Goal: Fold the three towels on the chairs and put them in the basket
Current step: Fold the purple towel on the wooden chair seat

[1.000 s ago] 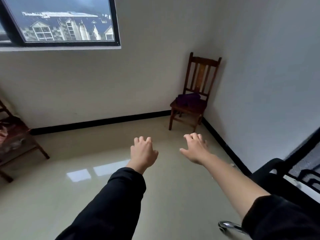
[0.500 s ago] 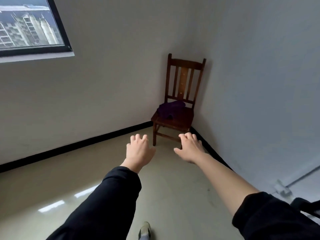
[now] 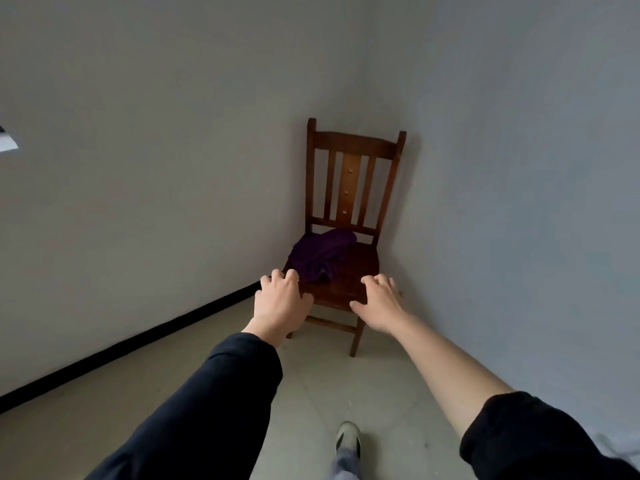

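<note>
A crumpled dark purple towel (image 3: 320, 252) lies on the seat of a brown wooden chair (image 3: 349, 188) that stands in the corner of the room. Both my arms are stretched toward it. My left hand (image 3: 280, 303) hovers in front of the seat's left front corner, fingers apart and curled, holding nothing. My right hand (image 3: 379, 301) hovers in front of the seat's right front edge, also empty with fingers spread. Neither hand touches the towel. No basket is in view.
Grey walls meet behind the chair, with a black skirting strip (image 3: 138, 341) along the left wall. The floor is pale tile. My foot in a light shoe (image 3: 348, 438) is stepping forward below the chair. A window sill corner (image 3: 7, 142) shows at the far left.
I have walked closer to the corner chair; it and the purple towel look larger and more centred. The window has slid out of view to the left. Both hands stay raised and empty.
</note>
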Demonstrator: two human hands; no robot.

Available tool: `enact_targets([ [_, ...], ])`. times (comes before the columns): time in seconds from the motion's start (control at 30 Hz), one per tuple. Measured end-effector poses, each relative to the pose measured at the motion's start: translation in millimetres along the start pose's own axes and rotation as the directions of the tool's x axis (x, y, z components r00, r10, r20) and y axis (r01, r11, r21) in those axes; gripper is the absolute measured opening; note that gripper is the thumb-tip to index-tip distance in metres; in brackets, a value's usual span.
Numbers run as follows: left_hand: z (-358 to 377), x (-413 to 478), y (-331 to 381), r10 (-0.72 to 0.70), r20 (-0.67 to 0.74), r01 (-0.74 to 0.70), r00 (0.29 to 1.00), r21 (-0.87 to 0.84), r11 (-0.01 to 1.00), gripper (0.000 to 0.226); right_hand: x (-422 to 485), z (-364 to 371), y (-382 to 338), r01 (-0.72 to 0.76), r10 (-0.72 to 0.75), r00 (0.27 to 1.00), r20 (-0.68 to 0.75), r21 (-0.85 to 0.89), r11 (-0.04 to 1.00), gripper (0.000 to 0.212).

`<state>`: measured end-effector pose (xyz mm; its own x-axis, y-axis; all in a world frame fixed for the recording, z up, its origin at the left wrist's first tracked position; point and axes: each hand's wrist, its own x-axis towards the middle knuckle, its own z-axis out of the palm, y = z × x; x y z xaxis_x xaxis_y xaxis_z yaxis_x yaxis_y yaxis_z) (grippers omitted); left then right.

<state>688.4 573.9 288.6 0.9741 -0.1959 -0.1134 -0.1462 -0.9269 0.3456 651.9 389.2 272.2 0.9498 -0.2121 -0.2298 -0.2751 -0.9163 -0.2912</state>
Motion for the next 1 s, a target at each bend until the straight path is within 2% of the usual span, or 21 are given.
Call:
enact_targets([
  [0.17, 22, 130, 21, -0.008, 0.025, 0.008, 1.000, -0.009, 1.000, 0.041, 131, -13, 24, 0.012, -0.012, 1.000, 0.022, -0.001, 1.000, 0.062],
  [0.37, 65, 279, 47, -0.142, 0.123, 0.149, 0.982, -0.052, 0.987, 0.045, 295, -22, 62, 0.027, -0.027, 0.989, 0.149, 0.001, 1.000, 0.062],
  [0.5, 81, 321, 49, -0.189, 0.179, 0.207, 0.965, -0.084, 0.975, 0.046, 341, -17, 74, 0.014, -0.020, 0.982, 0.186, 0.030, 0.999, 0.060],
  [0.63, 118, 374, 42, -0.263, 0.251, 0.297, 0.932, -0.106, 0.949, 0.045, 399, 10, 93, -0.013, 0.013, 0.958, 0.287, -0.004, 1.000, 0.059],
  [0.87, 204, 438, -2, -0.415, 0.323, 0.471, 0.851, -0.117, 0.874, 0.039, 478, 86, 114, -0.035, 0.034, 0.928, 0.371, -0.005, 0.999, 0.053],
  [1.0, 255, 461, -27, -0.466, 0.317, 0.531, 0.826, -0.160, 0.832, 0.037, 514, 128, 121, -0.017, 0.022, 0.918, 0.397, -0.014, 1.000, 0.053],
])
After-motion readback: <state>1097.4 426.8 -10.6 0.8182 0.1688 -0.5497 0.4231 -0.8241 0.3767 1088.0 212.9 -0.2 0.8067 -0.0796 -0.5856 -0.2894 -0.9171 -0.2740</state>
